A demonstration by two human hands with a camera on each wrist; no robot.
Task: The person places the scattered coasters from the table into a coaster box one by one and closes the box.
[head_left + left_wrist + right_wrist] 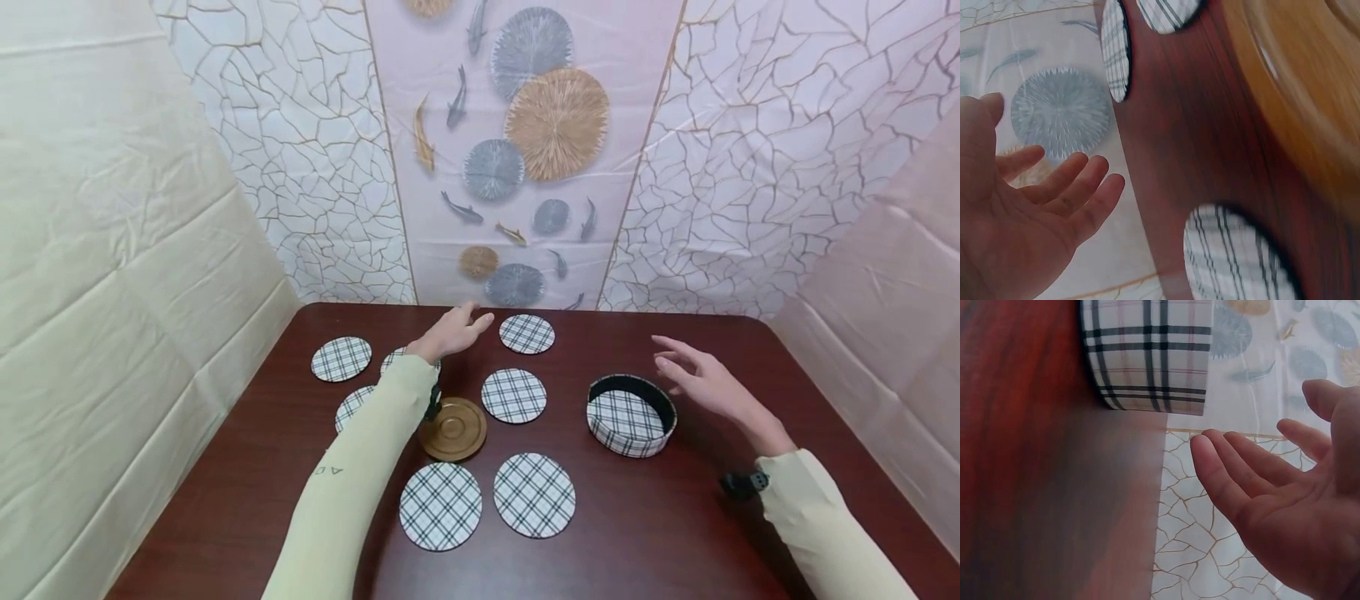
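My left hand (453, 332) hovers over the far part of the table with fingers relaxed and nothing in them. It is nearest to a round plaid coaster (527, 334) at the back. Below the left wrist lies a round brown wooden disc (453, 428) with ringed grooves. My right hand (705, 379) hangs in the air with loosely extended fingers, just right of a round plaid holder (626, 443) with a dark inner wall. A plaid coaster (622, 414) shows inside this holder. In the right wrist view the holder's plaid side (1147, 356) stands apart from the fingertips.
More plaid coasters lie spread on the dark table (637, 533): a far-left coaster (341, 359), a middle coaster (513, 396), a front coaster (440, 506) and a front-right coaster (535, 495). The left sleeve (367, 475) partly covers two others. A patterned cloth wall (517, 208) rises behind.
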